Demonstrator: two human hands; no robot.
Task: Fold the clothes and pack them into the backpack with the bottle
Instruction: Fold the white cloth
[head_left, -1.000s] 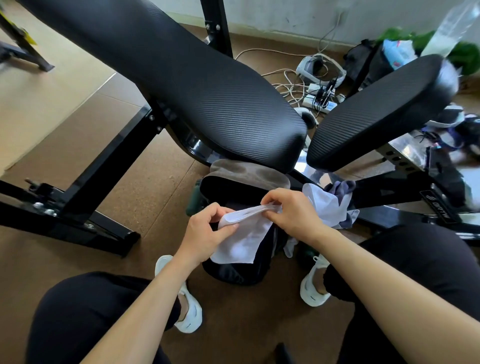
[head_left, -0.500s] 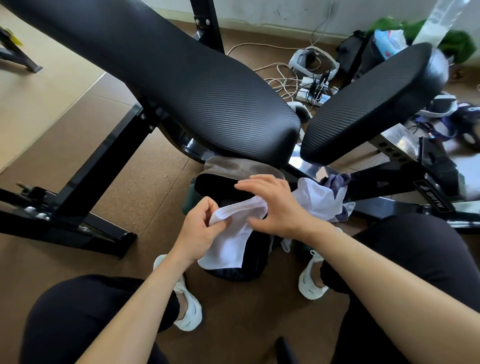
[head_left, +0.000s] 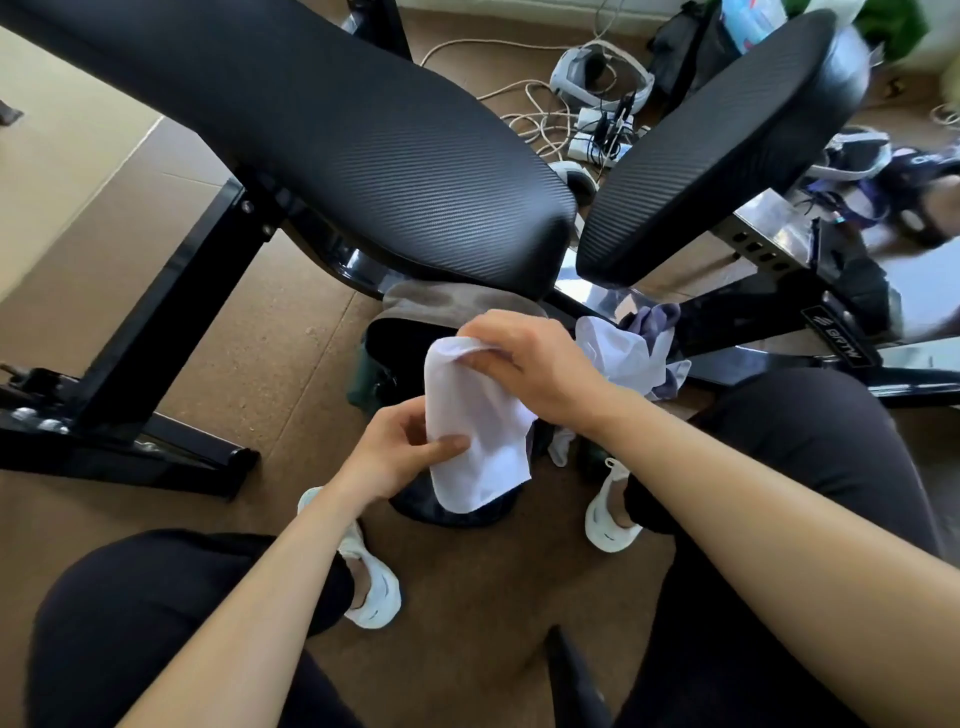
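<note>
A small white cloth (head_left: 475, 431) hangs folded over between my hands, above the open dark backpack (head_left: 395, 343) on the floor. My left hand (head_left: 400, 452) pinches the cloth's lower left side with thumb on top. My right hand (head_left: 530, 364) grips its top fold from the right. A grey-brown garment (head_left: 457, 301) lies over the backpack's far rim. More white and purple clothes (head_left: 634, 348) are bunched to the right of my right hand. No bottle can be made out clearly.
A black padded weight bench (head_left: 363, 135) and its seat pad (head_left: 727, 145) loom just beyond the backpack, with steel frame legs (head_left: 156, 332) left and right. Cables and a power strip (head_left: 597, 130) lie behind. My knees and white shoes (head_left: 374, 582) flank the backpack.
The cloth has turned from a horizontal stretch to hanging down; my right hand rose to its top fold and my left hand dropped to its lower side.
</note>
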